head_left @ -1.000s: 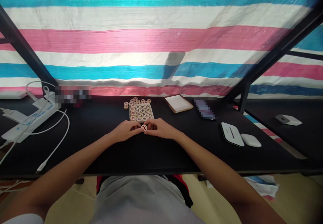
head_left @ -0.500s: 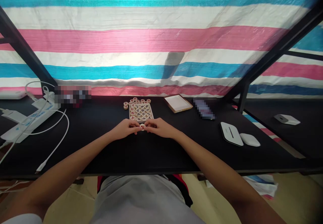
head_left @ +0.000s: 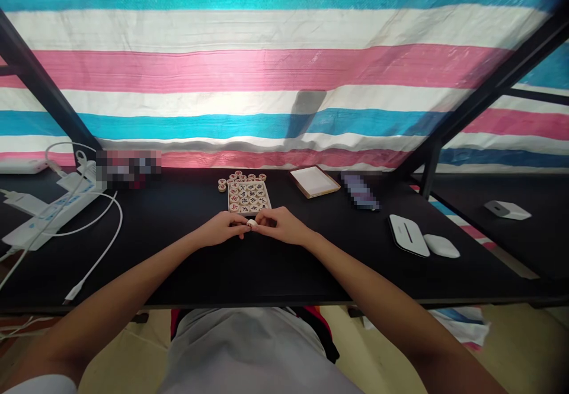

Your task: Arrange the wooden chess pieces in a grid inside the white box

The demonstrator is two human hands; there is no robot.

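Note:
A round Chinese chess piece (head_left: 252,224) is pinched between my two hands, tilted so that mostly its pale surface shows. My left hand (head_left: 222,227) grips it from the left with thumb and fingertips, and my right hand (head_left: 281,224) closes on it from the right. Just beyond my fingers lies a square box (head_left: 268,195) filled with rows of pieces, marked in red at the left and in black over the rest. More chess pieces (head_left: 237,176) stand loose behind the box, and a small stack (head_left: 221,185) sits at its back left corner.
An open box lid (head_left: 313,182) lies to the right, with a blurred-out phone-like item (head_left: 360,191) beside it. Farther right are a flat white device (head_left: 408,235) and a white rounded case (head_left: 441,246). A power strip (head_left: 53,216) with white cables (head_left: 95,263) occupies the left.
The chess piece has been turned between my fingers: its red-marked face was toward me and is now mostly tilted out of sight. My hands stay in nearly the same place.

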